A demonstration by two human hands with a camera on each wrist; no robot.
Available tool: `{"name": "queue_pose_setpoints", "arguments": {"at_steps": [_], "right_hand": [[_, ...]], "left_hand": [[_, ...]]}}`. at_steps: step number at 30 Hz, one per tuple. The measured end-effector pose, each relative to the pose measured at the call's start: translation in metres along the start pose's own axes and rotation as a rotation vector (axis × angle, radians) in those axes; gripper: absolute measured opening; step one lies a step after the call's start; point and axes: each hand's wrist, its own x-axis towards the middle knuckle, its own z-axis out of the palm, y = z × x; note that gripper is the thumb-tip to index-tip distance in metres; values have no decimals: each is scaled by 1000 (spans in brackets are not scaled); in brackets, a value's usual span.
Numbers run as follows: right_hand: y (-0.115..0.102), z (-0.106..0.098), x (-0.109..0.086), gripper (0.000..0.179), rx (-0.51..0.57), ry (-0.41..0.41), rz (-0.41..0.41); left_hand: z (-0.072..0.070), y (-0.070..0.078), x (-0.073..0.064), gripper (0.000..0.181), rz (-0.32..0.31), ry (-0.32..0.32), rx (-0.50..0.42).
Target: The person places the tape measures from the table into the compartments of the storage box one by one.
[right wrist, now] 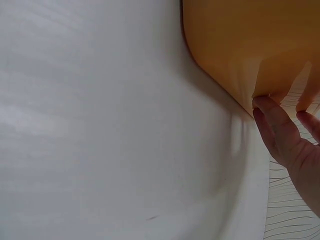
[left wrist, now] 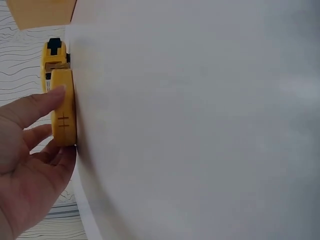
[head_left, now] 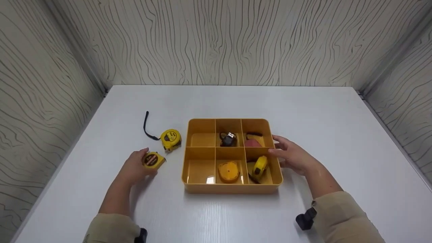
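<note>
My left hand (head_left: pixel 136 167) grips a yellow tape measure (head_left: pixel 153 160) with a dark round label, thumb on one side and fingers on the other. Close beyond it lies a second yellow tape measure (head_left: pixel 171 139) with a black wrist strap. My right hand (head_left: pixel 293 157) holds the right side of a yellow-orange divided box (head_left: pixel 233 189), thumb over the rim. In the right wrist view, fingertips (right wrist: pixel 262 104) press the outer wall. Inside, an orange tape measure (head_left: pixel 228 171) lies front middle and an upright yellow tape measure (head_left: pixel 259 166) front right.
The back middle compartment holds a black tape measure (head_left: pixel 228 139) with a shiny metal part. A reddish item (head_left: pixel 252 143) with a black strap sits back right. Both left compartments show bare floors. Patterned panels (head_left: pixel 229 44) border the white table (head_left: pixel 233 101).
</note>
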Motion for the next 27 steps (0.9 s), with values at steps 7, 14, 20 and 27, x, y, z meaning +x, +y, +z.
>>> {"name": "queue_pose_setpoints", "arguments": {"at_steps": [7,14,20,27], "right_hand": [[1,0,0,83,-4,0,-6],[1,-1,-1,81,9,-7,-7],[0,-2,0,80,12,-11,-9],[1,-1,1,82,-5,-7,4]], "left_hand": [[1,2,-1,79,11,57,9],[1,8,-4,85,-13,98,-83],[-2,14,-8,84,-21,103,-165],[-2,20,-9,79,9,117,-253]]}}
